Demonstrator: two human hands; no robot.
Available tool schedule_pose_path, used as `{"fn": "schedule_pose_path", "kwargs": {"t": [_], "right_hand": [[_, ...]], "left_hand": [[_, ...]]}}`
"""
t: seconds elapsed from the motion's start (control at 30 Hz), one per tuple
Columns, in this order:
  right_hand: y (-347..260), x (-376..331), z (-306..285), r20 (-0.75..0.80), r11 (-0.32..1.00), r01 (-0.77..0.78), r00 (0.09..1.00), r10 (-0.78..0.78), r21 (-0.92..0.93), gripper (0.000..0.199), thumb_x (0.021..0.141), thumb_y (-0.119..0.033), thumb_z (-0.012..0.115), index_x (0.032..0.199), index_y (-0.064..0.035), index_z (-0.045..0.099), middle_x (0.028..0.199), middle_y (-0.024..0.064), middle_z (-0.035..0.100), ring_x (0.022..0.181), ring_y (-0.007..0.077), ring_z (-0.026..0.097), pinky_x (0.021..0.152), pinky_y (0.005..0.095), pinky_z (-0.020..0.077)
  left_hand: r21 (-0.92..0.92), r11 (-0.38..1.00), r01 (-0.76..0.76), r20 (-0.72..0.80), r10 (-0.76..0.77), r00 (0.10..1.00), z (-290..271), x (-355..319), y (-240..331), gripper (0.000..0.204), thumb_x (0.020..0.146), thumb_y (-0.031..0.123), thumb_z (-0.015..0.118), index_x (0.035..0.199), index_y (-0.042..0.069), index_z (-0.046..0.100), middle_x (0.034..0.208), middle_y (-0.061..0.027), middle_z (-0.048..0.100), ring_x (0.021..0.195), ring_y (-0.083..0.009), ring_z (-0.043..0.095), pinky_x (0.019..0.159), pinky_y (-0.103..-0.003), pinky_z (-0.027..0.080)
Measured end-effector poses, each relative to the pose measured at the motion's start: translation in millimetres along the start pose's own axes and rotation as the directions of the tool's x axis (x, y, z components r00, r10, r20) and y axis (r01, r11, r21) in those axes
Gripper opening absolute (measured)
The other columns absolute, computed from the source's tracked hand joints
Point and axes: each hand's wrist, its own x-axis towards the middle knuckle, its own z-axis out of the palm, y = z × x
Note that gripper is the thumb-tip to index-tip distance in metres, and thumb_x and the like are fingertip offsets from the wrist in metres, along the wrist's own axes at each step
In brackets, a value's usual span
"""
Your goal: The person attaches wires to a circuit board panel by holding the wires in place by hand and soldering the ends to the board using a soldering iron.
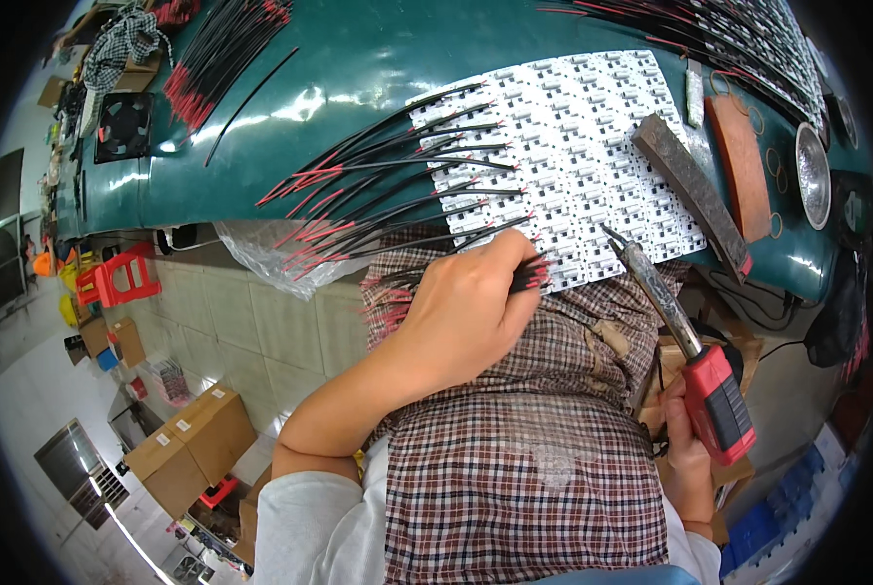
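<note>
My left hand [471,307] is closed around a bundle of short black wires with red ends [529,275], at the near left corner of a white circuit board panel [593,146]. Small components cover the panel in rows. Along its left edge, several pairs of black and red wires [358,185] are attached and stick out to the left. In my right hand [685,444] is a soldering iron [717,405] with a red and black handle. Its tip points up and left over the panel's near part; whether it touches cannot be made out. A dark metal bar [690,190] lies across the panel's right edge.
On the green table [358,58] are a wire bundle [227,58] and a black fan [124,127] at left. An orange-brown block [739,166], rubber bands [776,180] and a metal bowl [812,175] lie at right. Clear plastic [280,258] hangs at the front edge.
</note>
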Motion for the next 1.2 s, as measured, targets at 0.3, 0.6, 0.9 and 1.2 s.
{"fn": "schedule_pose_path", "kwargs": {"t": [0.3,0.6,0.9,1.2], "right_hand": [[-11.3,35.5,-5.8,0.002,1.0,-0.02,1.0,0.02,-0.024,0.017,0.078,-0.013,0.074,0.091,-0.0034,0.07,0.085,0.0095,0.068,0.071,0.0294,0.064,0.069,0.0383,0.0502],[-25.9,82.0,-0.5,-0.122,0.999,0.021,0.992,-0.017,0.033,0.019,0.076,-0.007,0.076,0.094,-0.0023,0.071,0.084,0.0099,0.068,0.071,0.028,0.065,0.068,0.036,0.0513],[-25.7,99.2,8.8,-0.067,0.948,-0.051,0.995,0.075,0.313,0.021,0.082,0.002,0.071,0.103,0.0019,0.069,0.087,0.0089,0.068,0.076,0.0191,0.065,0.07,0.033,0.052],[-41.0,113.3,23.4,-0.086,0.892,-0.1,0.984,0.153,0.441,0.032,0.089,-0.005,0.068,0.118,0.0037,0.058,0.082,0.0064,0.06,0.063,0.0108,0.055,0.055,0.0243,0.0448]], "left_hand": [[0.081,0.997,0.0,-0.175,0.015,0.985,-33.1,17.5,5.7,0.014,0.1,0.01,0.061,0.107,0.001,0.068,0.089,-0.0087,0.072,0.074,-0.0136,0.07,0.054,-0.028,0.053],[-0.199,0.977,0.081,-0.085,-0.1,0.991,-72.4,94.2,-3.6,0.014,0.1,0.014,0.052,0.095,0.001,0.048,0.078,-0.0031,0.055,0.073,-0.0098,0.05,0.07,-0.026,0.04],[-0.304,0.922,0.239,0.014,-0.247,0.969,-69.7,113.0,-8.7,0.014,0.098,0.009,0.064,0.1,-0.003,0.057,0.079,-0.0057,0.064,0.073,-0.0094,0.061,0.07,-0.027,0.047],[0.087,0.992,0.089,-0.05,-0.085,0.995,-71.0,121.2,-6.0,0.018,0.092,0.013,0.068,0.097,-0.003,0.063,0.078,-0.0081,0.067,0.072,-0.013,0.062,0.069,-0.028,0.048]]}}
